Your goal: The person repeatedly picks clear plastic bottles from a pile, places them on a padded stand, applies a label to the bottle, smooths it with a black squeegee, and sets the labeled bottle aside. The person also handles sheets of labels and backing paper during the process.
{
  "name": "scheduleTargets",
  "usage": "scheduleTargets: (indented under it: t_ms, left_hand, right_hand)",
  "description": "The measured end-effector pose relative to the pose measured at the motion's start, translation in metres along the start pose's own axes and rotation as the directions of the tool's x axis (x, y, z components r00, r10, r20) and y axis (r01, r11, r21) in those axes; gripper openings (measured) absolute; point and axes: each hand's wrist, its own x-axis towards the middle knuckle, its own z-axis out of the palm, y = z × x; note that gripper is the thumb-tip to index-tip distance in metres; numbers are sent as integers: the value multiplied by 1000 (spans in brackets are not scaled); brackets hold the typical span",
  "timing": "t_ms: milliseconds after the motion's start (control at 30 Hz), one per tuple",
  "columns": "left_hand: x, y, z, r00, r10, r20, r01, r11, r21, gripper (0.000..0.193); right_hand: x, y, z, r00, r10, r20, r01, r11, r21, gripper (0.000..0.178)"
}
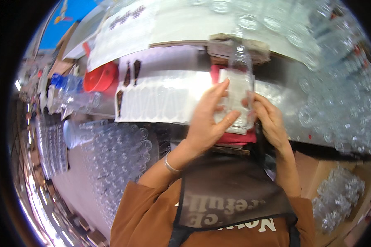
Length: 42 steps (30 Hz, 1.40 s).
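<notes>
A clear glass bottle (240, 61) lies in front of me, its neck pointing away and resting on a worn, padded block (259, 53). Under its body are a white pad (224, 76) and a red cloth (240, 139). My left hand (212, 113) is at the bottle's left side, fingers stretched out and thumb apart, touching the pad or the bottle; which, I cannot tell. Curled around the bottle's right side is my right hand (270, 117). To the left lies a decal sheet (165, 101) with mostly blank outlines and a few dark tie-shaped decals (137, 72).
Clear bottles (338, 107) crowd the table's right side, and more (247, 20) stand along the back. Many others (115, 152) sit below left. A red bowl (101, 78) and a blue-capped plastic bottle (70, 82) are at the left. An open carton (338, 197) of glassware stands lower right.
</notes>
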Motion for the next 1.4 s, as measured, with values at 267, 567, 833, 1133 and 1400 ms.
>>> scheduleTargets:
  t_ms: [267,567,833,1133,1400]
  left_hand:
    - [22,-112,-154,912,123,-392,280,513,812,69]
    - [-59,-55,-156,933,-243,-264,327,274,904,68]
    - [1,-103,-127,991,89,-102,36,549,835,64]
    - [-76,-74,-102,996,88,1,-45,499,865,68]
    - [-79,-80,-125,914,-173,-367,296,904,310,10]
  right_hand:
    - [-9,19,-24,981,-10,-192,34,992,119,38]
    - [-13,25,-32,966,-19,-259,37,997,64,36]
    - [-8,5,-24,962,-132,-239,125,991,-45,33]
    - [-21,21,-40,945,-51,-325,60,998,20,30]
    - [-29,22,-48,952,-65,-300,69,998,2,29]
